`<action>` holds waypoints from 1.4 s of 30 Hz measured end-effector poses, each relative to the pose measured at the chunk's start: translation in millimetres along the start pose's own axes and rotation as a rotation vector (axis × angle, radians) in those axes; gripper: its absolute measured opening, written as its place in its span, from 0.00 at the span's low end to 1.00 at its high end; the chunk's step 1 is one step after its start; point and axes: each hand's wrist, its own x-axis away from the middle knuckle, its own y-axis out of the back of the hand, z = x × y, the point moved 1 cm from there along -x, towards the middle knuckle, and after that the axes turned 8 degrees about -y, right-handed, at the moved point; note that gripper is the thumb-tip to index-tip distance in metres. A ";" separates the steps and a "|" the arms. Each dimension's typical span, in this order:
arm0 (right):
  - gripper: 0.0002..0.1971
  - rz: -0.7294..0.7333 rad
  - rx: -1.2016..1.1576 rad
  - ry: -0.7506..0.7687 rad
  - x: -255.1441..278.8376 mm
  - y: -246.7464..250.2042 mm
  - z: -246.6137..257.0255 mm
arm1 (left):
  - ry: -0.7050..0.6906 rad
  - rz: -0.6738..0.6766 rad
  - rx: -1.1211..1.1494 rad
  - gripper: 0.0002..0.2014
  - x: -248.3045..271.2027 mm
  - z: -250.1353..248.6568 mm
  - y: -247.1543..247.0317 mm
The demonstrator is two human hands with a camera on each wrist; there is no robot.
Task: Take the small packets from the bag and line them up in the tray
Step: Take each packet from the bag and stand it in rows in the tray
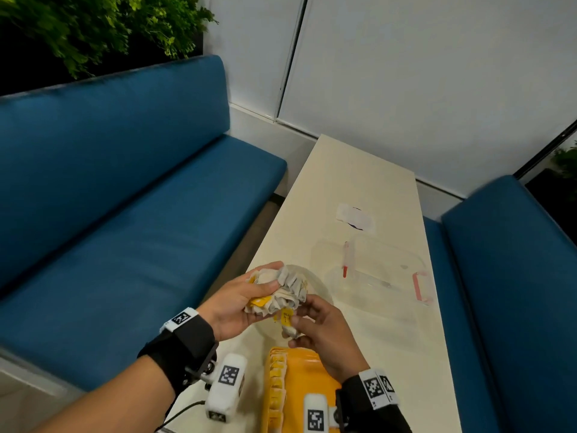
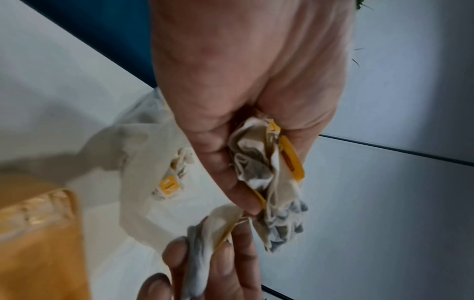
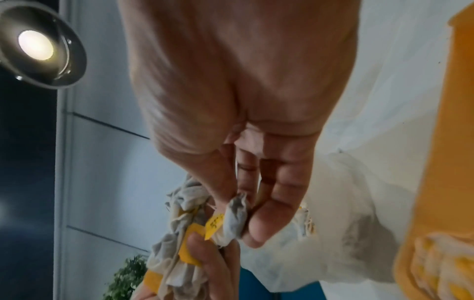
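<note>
One small packet, a tea bag with a yellow tag, is pinched between the thumb and fingers of the right hand, low in the centre of the head view. Just above and to the left of it, the left hand is curled round a crumpled bunch of packets, thumb pressed on top. The single packet touches the bunch, and thin strings seem to run between them in the left wrist view, though blur makes this uncertain.

To do this step well, I judge the right hand should draw its packet away slowly, keeping the pinch on the pouch and not the tag, while the left hand holds the bunch firm so no others slip out. A tangled string could drag a second packet along.

Below the hands, at the bottom centre, the yellow tray lies on the pale desk, with a row of packets already along its left edge. The next one likely belongs beside them. A clear bag lies behind the hands.
</note>
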 end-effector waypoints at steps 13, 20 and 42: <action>0.31 -0.082 0.666 0.049 0.1 -32.0 -20.0 | 0.036 -0.114 -0.054 0.23 32.0 48.5 46.0; 0.29 -0.026 1.006 0.051 5.7 -53.0 -19.9 | 0.110 -0.163 0.044 0.19 38.0 65.1 48.3; 0.18 -0.077 1.035 -0.063 -1.6 -45.2 -20.6 | 0.091 -0.242 0.158 0.15 38.9 77.0 62.5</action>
